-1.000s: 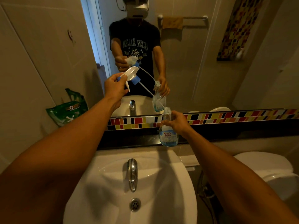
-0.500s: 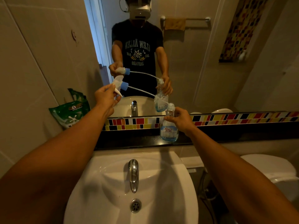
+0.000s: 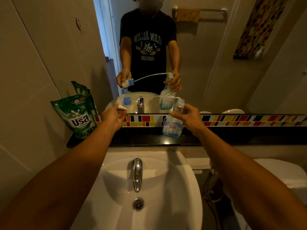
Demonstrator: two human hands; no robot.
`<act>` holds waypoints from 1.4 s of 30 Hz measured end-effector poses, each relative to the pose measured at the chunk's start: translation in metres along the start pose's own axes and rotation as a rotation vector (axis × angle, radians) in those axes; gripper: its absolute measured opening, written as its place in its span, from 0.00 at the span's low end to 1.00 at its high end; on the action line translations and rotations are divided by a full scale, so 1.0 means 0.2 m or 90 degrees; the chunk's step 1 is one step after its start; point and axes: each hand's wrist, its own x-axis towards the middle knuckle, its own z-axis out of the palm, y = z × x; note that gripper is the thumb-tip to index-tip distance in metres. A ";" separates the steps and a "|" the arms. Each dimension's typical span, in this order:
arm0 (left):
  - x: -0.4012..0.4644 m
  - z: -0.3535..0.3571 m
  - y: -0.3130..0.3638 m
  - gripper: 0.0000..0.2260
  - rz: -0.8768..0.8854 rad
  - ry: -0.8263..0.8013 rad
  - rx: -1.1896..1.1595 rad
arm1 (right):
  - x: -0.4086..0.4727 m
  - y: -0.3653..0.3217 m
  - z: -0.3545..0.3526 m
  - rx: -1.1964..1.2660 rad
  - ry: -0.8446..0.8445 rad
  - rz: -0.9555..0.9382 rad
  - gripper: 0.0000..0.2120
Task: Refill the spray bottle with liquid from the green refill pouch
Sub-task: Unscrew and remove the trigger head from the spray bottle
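Observation:
My right hand [image 3: 191, 119] grips the clear spray bottle [image 3: 172, 125], which stands tilted on the black ledge [image 3: 224, 138] with a little blue liquid at its bottom and its neck open. My left hand [image 3: 113, 116] holds the white and blue spray head [image 3: 124, 102] off to the left at ledge height. Its thin dip tube [image 3: 154, 96] stretches right, with the tip still at the bottle's mouth. The green refill pouch [image 3: 77, 116] leans upright against the wall at the left end of the ledge, untouched.
A white sink [image 3: 116, 188] with a chrome tap [image 3: 137, 173] lies below the ledge. A mirror [image 3: 207, 55] above the coloured tile strip [image 3: 249, 120] reflects the person and both hands. A white toilet [image 3: 282, 173] sits at the right.
My left hand has lowered the spray head down and to the left, drawing the dip tube nearly out of the bottle. The bottle stays on the ledge in my right hand.

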 end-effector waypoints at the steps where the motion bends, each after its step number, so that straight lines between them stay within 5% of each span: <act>1: 0.02 -0.02 -0.02 0.13 -0.009 0.009 -0.008 | 0.00 0.01 0.01 -0.003 0.000 0.002 0.18; 12: 0.17 -0.26 -0.31 0.10 -0.018 0.126 0.093 | 0.08 0.12 0.17 -0.021 -0.054 -0.001 0.18; 24: 0.42 -0.34 -0.52 0.15 -0.064 0.091 0.360 | 0.27 0.17 0.44 -0.084 -0.095 -0.042 0.20; 33: 0.44 -0.33 -0.60 0.12 0.074 0.168 0.650 | 0.31 0.29 0.48 -0.135 -0.104 -0.083 0.26; 42: 0.44 -0.37 -0.64 0.10 0.127 0.175 0.713 | 0.26 0.43 0.50 -0.170 -0.075 -0.058 0.35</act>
